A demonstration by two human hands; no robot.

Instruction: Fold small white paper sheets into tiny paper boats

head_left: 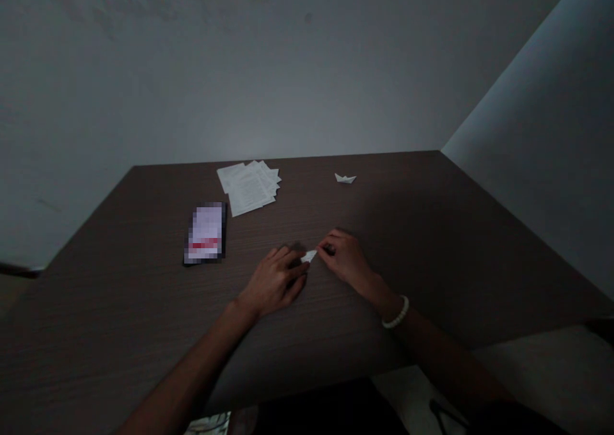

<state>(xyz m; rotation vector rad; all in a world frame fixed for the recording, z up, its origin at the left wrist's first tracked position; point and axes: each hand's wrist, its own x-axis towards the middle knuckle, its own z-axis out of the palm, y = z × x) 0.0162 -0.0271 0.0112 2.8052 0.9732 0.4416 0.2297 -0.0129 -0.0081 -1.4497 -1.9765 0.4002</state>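
here, folded paper (309, 256) sits between left hand (274, 283) and right hand (345, 256).

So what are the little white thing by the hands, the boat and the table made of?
The small folded piece looks like thin white paper: matt, with crisp creases. The little boat looks the same, so probably paper too. The table looks like wood or wood-look laminate, dark brown with fine grain lines; I can't tell which.
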